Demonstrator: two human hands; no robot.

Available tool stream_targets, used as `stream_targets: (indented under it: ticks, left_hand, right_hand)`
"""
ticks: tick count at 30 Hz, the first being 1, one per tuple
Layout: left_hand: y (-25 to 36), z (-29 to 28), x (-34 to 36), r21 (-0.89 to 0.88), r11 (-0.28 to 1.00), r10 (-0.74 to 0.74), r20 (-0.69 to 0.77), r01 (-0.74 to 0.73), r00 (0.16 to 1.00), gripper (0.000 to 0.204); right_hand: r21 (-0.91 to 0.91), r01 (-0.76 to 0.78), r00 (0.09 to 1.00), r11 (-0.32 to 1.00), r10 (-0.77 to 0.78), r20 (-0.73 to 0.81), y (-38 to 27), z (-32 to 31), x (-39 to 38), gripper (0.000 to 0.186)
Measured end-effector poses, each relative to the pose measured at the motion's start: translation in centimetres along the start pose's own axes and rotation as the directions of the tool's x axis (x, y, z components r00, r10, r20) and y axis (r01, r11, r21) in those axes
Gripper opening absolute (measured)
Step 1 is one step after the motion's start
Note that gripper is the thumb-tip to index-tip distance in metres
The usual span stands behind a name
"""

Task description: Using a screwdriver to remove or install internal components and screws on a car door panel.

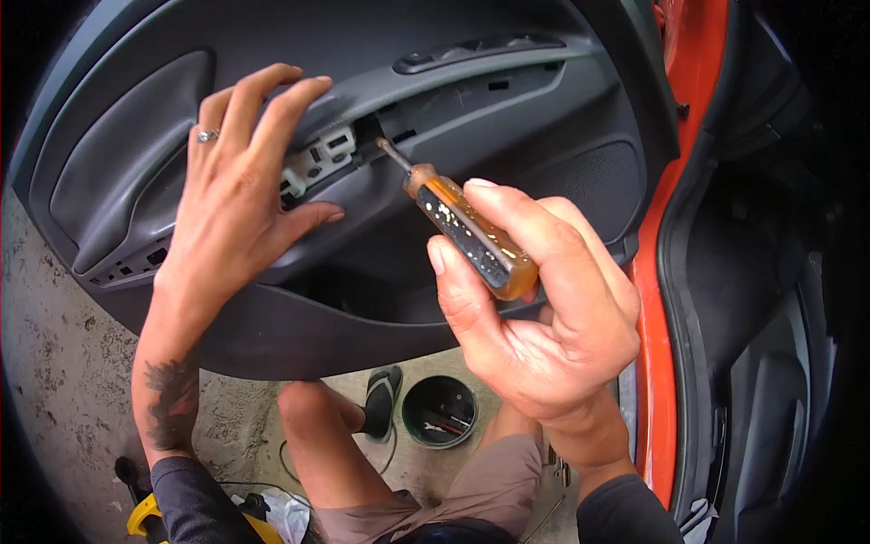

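My right hand grips an amber-handled screwdriver with a dark, speckled side. Its tip reaches the recess in the grey car door panel, beside a white plastic bracket in the armrest trim. My left hand is open over the panel just left of the bracket, fingers bent and apart, thumb stretched out below the bracket and partly hiding it. Whether its fingertips touch the trim I cannot tell. Above the recess runs a strip with a dark switch panel.
The orange door frame and dark car interior are at the right. Below are my legs on concrete, a sandal, a black bucket holding tools, a cable, and a yellow object at the lower left.
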State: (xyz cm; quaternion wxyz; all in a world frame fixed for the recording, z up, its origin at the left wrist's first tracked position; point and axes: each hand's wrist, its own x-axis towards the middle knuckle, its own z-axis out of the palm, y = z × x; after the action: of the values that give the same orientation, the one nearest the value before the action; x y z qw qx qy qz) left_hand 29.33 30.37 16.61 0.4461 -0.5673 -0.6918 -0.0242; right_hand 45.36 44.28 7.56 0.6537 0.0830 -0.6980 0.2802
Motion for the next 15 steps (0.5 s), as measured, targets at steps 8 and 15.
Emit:
stream_targets:
  ticks: [8, 15]
  left_hand:
    - [-0.08, 1.21, -0.59, 0.01, 0.997, -0.073, -0.036, 0.073, 0.997, 0.088]
    - [0.15, 1.13, -0.43, 0.007, 0.994, -0.11, -0.027, 0.11, 0.994, 0.092]
  right_hand:
    - [-0.011, -0.01, 0.999, 1.0, 0.011, 0.032, -0.33, -0.06, 0.89, 0.035]
    - [-0.021, -0.007, 0.997, 1.0, 0.008, 0.078, -0.6, 0.22, 0.91, 0.036]
